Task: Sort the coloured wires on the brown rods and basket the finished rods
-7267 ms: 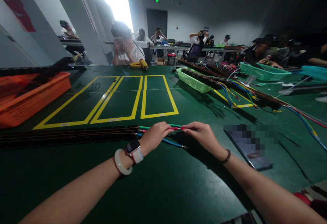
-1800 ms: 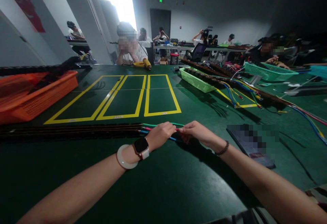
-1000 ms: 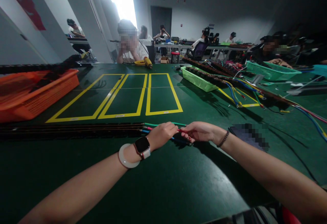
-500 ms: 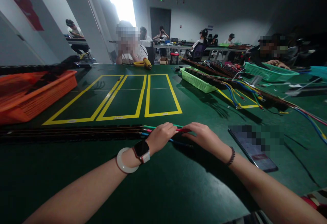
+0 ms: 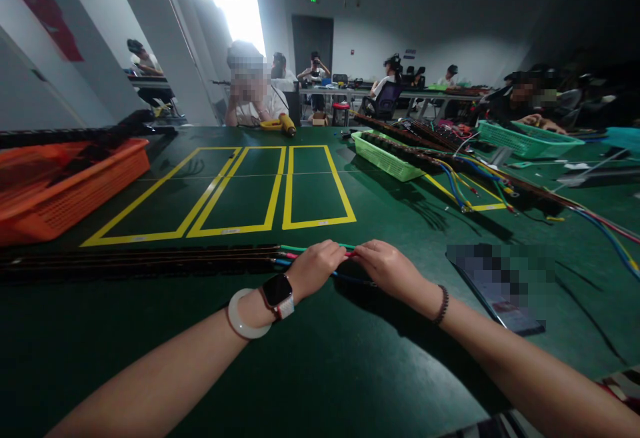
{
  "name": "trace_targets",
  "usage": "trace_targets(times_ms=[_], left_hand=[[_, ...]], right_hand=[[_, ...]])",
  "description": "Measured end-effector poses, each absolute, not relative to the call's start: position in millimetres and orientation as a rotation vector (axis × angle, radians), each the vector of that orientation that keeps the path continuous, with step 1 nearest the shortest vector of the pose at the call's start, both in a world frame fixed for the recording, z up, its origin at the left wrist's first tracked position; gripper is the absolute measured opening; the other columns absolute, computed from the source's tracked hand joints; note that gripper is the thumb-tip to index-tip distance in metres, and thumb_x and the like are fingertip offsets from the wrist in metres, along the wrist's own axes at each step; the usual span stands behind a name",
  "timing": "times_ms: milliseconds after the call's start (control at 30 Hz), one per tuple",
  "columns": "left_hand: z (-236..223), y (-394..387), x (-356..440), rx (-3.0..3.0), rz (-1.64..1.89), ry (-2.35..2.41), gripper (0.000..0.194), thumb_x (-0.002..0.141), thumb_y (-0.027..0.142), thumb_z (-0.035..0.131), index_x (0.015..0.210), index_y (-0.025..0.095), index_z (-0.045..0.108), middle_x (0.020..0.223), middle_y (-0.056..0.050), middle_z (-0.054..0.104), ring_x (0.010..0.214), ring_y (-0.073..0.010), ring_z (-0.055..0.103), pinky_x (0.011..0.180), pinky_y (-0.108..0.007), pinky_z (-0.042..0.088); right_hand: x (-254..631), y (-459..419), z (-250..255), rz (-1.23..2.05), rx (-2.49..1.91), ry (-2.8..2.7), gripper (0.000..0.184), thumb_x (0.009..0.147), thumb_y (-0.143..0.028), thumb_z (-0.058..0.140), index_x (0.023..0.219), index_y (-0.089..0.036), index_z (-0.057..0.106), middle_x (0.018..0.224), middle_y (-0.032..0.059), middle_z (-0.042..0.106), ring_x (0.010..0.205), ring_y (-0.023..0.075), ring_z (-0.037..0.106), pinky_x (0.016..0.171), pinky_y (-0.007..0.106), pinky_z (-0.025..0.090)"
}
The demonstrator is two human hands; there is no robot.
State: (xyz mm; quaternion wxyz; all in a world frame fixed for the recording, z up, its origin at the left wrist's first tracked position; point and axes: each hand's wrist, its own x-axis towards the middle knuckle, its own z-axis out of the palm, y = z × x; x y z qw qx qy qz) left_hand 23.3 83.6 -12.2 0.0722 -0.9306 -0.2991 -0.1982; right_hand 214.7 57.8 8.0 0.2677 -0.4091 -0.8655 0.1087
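Note:
A long black cable chain (image 5: 150,261) lies across the table on the left, and red, green and blue wires come out of its right end. My left hand (image 5: 317,266) is closed around these wires just past the chain's end. Fingertips of my right hand (image 5: 390,270) pinch the red wire (image 5: 349,254) right beside the left hand. Below the hands the blue wire (image 5: 353,280) runs loose to the right and ends over the table. The ends of the red and green wires are hidden by my right hand.
An orange basket (image 5: 117,173) stands at left. Yellow tape rectangles (image 5: 320,223) mark the green table. A phone (image 5: 493,291) lies to the right. Beyond are a green basket (image 5: 387,158) with wired chains, a teal basket (image 5: 530,143) and a yellow heat gun (image 5: 286,123). People sit farther back.
My right hand has shifted slightly left along the red wire, closing in against my left hand, and its fingers have drawn together. My left hand stays in place.

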Motion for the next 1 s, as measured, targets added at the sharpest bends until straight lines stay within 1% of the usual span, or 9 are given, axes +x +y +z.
trace_targets(times_ms=[100,233,433,567,633,733,833,900,1000], left_hand=[[-11.8,83.0,23.2,-2.796,-0.552,-0.877,0.025,0.093,0.019,0.036,0.084,0.012,0.058,0.08,-0.007,0.059,0.075,-0.019,0.054,0.065,-0.032,0.045],[-10.3,82.6,23.2,-2.799,-0.522,-0.853,0.025,0.093,0.018,0.035,0.087,0.011,0.058,0.079,-0.007,0.059,0.074,-0.0189,0.054,0.063,-0.032,0.045],[-8.4,83.5,22.8,-2.831,-0.6,-0.953,0.024,0.093,0.021,0.038,0.091,0.011,0.059,0.083,-0.007,0.06,0.079,-0.0191,0.056,0.068,-0.033,0.047],[-8.3,81.4,19.8,-2.834,-0.674,-0.981,0.025,0.092,0.026,0.041,0.103,0.011,0.057,0.089,-0.007,0.06,0.085,-0.0185,0.057,0.073,-0.033,0.048],[-8.3,80.3,17.8,-2.839,-0.693,-0.995,0.026,0.092,0.028,0.04,0.104,0.011,0.057,0.089,-0.007,0.06,0.086,-0.0181,0.057,0.074,-0.033,0.048],[-7.9,79.8,16.0,-2.842,-0.7,-1.011,0.027,0.093,0.03,0.038,0.097,0.012,0.059,0.086,-0.007,0.06,0.083,-0.0176,0.056,0.072,-0.033,0.048],[-7.0,80.1,15.7,-2.848,-0.698,-1.01,0.028,0.093,0.029,0.037,0.091,0.011,0.059,0.084,-0.006,0.059,0.082,-0.0172,0.056,0.072,-0.033,0.047],[-6.1,80.2,15.6,-2.857,-0.69,-1.009,0.028,0.093,0.028,0.038,0.091,0.011,0.06,0.084,-0.006,0.059,0.082,-0.0172,0.056,0.072,-0.033,0.047],[-4.1,79.7,14.0,-2.864,-0.673,-1.022,0.025,0.093,0.027,0.039,0.093,0.012,0.06,0.085,-0.006,0.059,0.083,-0.0171,0.056,0.072,-0.033,0.048]], right_hand=[[215.0,59.4,12.3,0.244,-1.151,-2.435,0.026,0.093,-0.025,0.043,0.085,-0.015,0.066,0.077,0.0105,0.06,0.072,0.018,0.054,0.068,0.028,0.042],[217.2,62.6,16.6,0.346,-1.187,-2.447,0.025,0.093,-0.027,0.047,0.084,-0.016,0.068,0.076,0.008,0.063,0.069,0.0163,0.057,0.064,0.025,0.04],[223.4,66.5,14.2,0.456,-1.198,-2.307,0.016,0.087,-0.029,0.055,0.088,-0.021,0.07,0.082,0.0048,0.066,0.075,0.017,0.059,0.069,0.026,0.041],[229.8,64.3,9.6,0.489,-1.17,-2.309,0.017,0.087,-0.031,0.055,0.094,-0.023,0.069,0.087,0.005,0.065,0.08,0.0172,0.058,0.072,0.027,0.042],[232.6,63.2,8.2,0.516,-1.165,-2.296,0.018,0.087,-0.032,0.056,0.095,-0.024,0.068,0.087,0.0049,0.064,0.08,0.0172,0.057,0.073,0.027,0.042],[235.2,62.9,7.4,0.508,-1.188,-2.291,0.018,0.086,-0.034,0.057,0.092,-0.023,0.069,0.083,0.0048,0.064,0.077,0.0172,0.056,0.071,0.027,0.041],[235.4,63.5,7.2,0.441,-1.207,-2.312,0.017,0.086,-0.034,0.057,0.083,-0.021,0.067,0.076,0.0045,0.061,0.071,0.0159,0.054,0.066,0.025,0.038],[234.6,64.1,7.5,0.4,-1.204,-2.329,0.019,0.088,-0.032,0.055,0.078,-0.019,0.065,0.073,0.0043,0.06,0.069,0.015,0.053,0.063,0.024,0.037],[233.4,67.0,8.2,0.372,-1.201,-2.336,0.017,0.088,-0.028,0.054,0.078,-0.018,0.064,0.074,0.0042,0.059,0.071,0.0149,0.054,0.064,0.024,0.038]])
